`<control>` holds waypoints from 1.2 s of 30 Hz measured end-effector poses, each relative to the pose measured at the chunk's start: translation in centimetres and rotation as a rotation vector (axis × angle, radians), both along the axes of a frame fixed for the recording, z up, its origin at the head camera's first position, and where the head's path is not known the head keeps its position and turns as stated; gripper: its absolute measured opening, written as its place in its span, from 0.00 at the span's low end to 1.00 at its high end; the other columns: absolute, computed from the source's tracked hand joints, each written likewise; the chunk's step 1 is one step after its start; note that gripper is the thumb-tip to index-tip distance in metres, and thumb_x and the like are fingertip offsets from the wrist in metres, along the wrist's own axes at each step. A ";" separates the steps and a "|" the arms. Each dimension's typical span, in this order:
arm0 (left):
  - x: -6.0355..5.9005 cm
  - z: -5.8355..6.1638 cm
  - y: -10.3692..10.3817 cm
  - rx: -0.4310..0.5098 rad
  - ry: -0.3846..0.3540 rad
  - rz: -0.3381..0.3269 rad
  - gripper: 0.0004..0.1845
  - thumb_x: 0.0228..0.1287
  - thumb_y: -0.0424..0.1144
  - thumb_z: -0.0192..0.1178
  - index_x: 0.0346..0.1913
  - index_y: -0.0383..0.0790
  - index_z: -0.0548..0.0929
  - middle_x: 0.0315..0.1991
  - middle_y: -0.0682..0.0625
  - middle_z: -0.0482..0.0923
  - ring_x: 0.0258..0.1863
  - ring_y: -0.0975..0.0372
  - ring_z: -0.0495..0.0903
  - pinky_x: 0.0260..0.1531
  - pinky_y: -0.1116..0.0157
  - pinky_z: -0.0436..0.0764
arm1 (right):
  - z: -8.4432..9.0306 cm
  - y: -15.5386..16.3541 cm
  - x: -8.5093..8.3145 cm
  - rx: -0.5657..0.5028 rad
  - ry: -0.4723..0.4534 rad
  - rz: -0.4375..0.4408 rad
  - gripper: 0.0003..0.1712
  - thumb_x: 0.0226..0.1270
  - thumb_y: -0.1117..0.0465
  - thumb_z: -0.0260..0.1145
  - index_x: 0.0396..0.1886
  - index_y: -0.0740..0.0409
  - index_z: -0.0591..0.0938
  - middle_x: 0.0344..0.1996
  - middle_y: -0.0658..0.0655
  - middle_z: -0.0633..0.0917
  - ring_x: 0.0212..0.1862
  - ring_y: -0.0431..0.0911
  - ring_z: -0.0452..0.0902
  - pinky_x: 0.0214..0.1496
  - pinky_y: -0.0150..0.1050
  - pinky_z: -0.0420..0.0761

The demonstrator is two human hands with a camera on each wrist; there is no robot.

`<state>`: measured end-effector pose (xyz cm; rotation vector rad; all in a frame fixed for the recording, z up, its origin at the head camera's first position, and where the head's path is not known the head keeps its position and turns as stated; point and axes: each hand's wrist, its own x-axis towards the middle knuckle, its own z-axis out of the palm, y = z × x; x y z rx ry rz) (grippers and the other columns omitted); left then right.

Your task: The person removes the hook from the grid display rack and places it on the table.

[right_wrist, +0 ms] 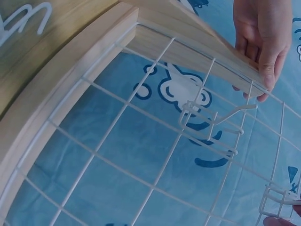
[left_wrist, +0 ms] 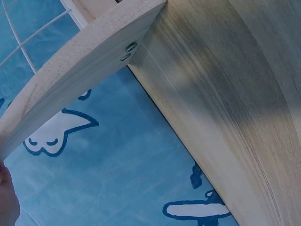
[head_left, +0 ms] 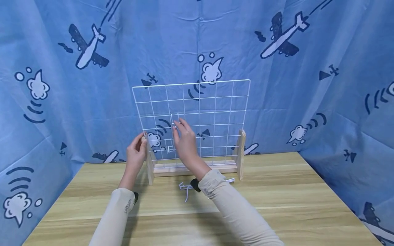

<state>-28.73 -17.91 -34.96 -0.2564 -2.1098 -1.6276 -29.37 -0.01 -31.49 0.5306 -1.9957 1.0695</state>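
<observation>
The left hand (head_left: 136, 150) grips the left wooden upright (head_left: 149, 164) of the white wire grid panel (head_left: 215, 112), fingers curled round its top edge. The right hand (head_left: 185, 140) pinches a white wire hook (head_left: 175, 120) against the grid's bars (near its middle). The panel stands upright in a wooden base (head_left: 197, 168) on the surface (head_left: 292, 198); one hook (right_wrist: 211, 123) already hangs on the grid, more white hooks (head_left: 184, 188) lie before the base

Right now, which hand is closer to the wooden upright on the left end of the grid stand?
Left. The left hand holds the wooden upright near its top; the right hand is farther along the wire grid, fingertips at a white hook.
</observation>
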 end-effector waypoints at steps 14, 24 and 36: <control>-0.1 -0.1 -0.1 -0.012 0.001 0.011 0.21 0.73 0.29 0.49 0.66 0.25 0.67 0.63 0.32 0.69 0.62 0.47 0.70 0.59 0.74 0.72 | 0.1 0.4 -0.3 -0.004 0.100 -0.010 0.12 0.67 0.69 0.63 0.48 0.69 0.83 0.52 0.71 0.80 0.54 0.59 0.78 0.54 0.35 0.80; 0.0 0.0 -0.1 -0.011 -0.020 0.015 0.22 0.73 0.29 0.49 0.66 0.26 0.67 0.64 0.33 0.68 0.63 0.48 0.69 0.63 0.62 0.70 | 0.5 0.7 -0.3 -0.005 0.168 -0.016 0.12 0.67 0.68 0.64 0.48 0.68 0.84 0.51 0.70 0.81 0.53 0.57 0.80 0.52 0.37 0.81; -1.6 -1.5 -0.7 -0.006 0.002 0.009 0.22 0.73 0.30 0.49 0.67 0.29 0.67 0.64 0.34 0.69 0.63 0.48 0.69 0.62 0.65 0.71 | 0.2 1.5 0.1 0.000 0.182 0.023 0.12 0.67 0.69 0.63 0.48 0.69 0.83 0.51 0.71 0.81 0.55 0.57 0.78 0.52 0.35 0.80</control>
